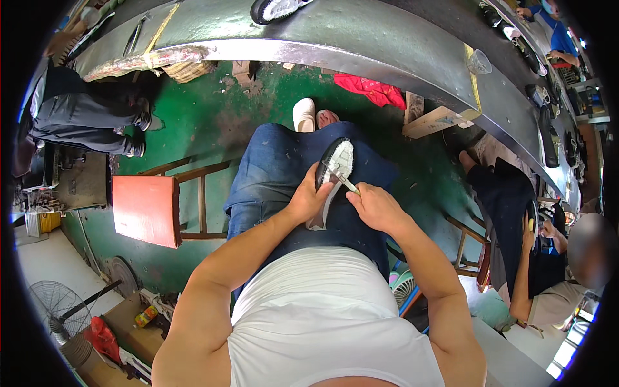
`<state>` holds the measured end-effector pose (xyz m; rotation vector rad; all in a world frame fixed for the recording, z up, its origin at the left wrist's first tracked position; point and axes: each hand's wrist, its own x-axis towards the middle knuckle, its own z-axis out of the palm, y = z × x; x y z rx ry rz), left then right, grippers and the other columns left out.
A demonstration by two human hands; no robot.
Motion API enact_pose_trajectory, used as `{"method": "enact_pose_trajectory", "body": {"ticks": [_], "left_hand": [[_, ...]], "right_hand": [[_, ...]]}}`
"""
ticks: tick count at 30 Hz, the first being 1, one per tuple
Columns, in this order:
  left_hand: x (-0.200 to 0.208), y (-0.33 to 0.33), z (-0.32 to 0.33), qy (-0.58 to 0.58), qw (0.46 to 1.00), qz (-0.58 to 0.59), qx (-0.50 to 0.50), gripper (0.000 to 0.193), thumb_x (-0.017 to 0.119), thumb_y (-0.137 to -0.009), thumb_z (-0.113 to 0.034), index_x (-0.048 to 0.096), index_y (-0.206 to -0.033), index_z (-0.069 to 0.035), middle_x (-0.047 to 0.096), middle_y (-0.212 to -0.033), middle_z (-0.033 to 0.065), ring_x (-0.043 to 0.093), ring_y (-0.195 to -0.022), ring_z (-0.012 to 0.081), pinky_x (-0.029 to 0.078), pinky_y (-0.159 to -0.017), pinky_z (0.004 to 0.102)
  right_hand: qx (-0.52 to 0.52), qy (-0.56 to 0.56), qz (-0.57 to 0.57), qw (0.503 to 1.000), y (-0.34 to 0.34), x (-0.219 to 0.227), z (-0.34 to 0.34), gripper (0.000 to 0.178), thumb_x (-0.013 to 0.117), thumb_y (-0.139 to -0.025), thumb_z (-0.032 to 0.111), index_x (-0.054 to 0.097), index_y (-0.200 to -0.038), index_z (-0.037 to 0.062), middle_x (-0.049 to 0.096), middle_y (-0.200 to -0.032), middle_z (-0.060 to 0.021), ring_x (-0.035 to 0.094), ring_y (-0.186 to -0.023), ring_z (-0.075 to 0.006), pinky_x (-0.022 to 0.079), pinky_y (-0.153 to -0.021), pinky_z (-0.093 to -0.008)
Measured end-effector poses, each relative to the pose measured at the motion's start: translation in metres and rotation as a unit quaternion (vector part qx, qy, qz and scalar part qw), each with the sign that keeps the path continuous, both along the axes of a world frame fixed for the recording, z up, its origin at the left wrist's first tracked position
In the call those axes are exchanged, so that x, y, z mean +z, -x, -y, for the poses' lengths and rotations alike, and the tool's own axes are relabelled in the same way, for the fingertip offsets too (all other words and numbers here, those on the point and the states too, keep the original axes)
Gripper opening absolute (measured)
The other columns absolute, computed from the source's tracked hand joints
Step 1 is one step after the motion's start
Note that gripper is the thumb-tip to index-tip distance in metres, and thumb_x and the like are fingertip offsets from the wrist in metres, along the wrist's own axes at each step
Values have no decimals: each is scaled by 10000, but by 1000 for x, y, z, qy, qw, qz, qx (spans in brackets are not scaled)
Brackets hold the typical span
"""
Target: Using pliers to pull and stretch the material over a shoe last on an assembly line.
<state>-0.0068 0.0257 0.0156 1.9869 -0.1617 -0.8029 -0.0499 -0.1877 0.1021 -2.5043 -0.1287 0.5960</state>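
Fan (51, 303): a wire-caged head is shown at the lower left, joined by a dark pole to a round base.
Dark trousers (84, 119): worn by a co-worker, whose upper body is mostly cut off by the lens rim.
Stool (145, 211): an orange-red seat is carried on a wooden frame, to the left of the blue-clad lap (271, 155).
White clog (304, 115): worn on a foot beyond the lap, over the green floor (216, 103).
Left grip (309, 201): closed on the left side of the shoe.
Shoe (345, 155): held sole-up above the lap, its rounded end directed away from the body (a white sole is bordered by a dark rim).
Slim tool (350, 184): its far end is brought to the shoe's sole (the kind of tool cannot be told).
Red cloth (374, 90): laid on the floor.
Right grip (380, 208): drawn narrow around the tool's pale handle.
Counter (400, 42): curved across the top by the lens, its front edge metallic; more footwear (545, 129) is borne at the right.
Seated co-worker (548, 277): placed at the far right, with dark cloth (500, 200) over the legs.
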Motion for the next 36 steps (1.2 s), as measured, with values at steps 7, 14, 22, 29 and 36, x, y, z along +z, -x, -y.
{"method": "enact_pose_trajectory", "body": {"ticks": [7, 14, 22, 29, 36], "left_hand": [[34, 4, -34, 153, 954, -226, -124, 1077, 631, -947, -176, -258, -1553, -132, 245, -1576, 306, 402, -1406, 338, 306, -1157, 326], [17, -13, -24, 71, 984, 2, -161, 1025, 676, -924, -203, -104, -1565, -30, 260, -1545, 325, 447, -1352, 335, 353, -1128, 336], [-9, -71, 10, 165, 976, -124, 71, 743, 615, -957, -475, 471, -1383, 117, 588, -1320, 247, 547, -1248, 294, 423, -1055, 370], [160, -132, 19, 200, 974, -1, 109, 727, 661, -960, -424, 460, -1414, 108, 616, -1266, 186, 578, -1133, 187, 481, -962, 333], [307, -307, 103, 18, 910, 410, -58, 662, 643, -934, -463, 551, -1278, 95, 706, -1084, 216, 678, -1013, 284, 517, -901, 378]], "right_hand": [[-24, -43, -43, 998, 9, 18, 3, 444, 475, -1036, 389, 556, -954, -40, 661, -847, -269, 645, -863, -457, 510, -752, -516], [-46, -31, -23, 998, 10, -3, 7, 434, 462, -1044, 377, 583, -938, -26, 674, -823, -230, 670, -779, -404, 523, -722, -468], [-157, -113, 69, 979, 1, 40, 56, 381, 512, -1022, 356, 598, -1009, -15, 686, -855, -151, 674, -762, -314, 527, -723, -424], [-122, 176, 424, 880, -141, 95, 146, 373, 661, -916, 352, 607, -1112, 38, 634, -1030, -184, 593, -975, -387, 445, -863, -486], [-169, 127, 464, 860, -206, 79, 187, 399, 696, -877, 342, 608, -1096, 21, 628, -1024, -181, 580, -1003, -385, 447, -883, -475]]}}
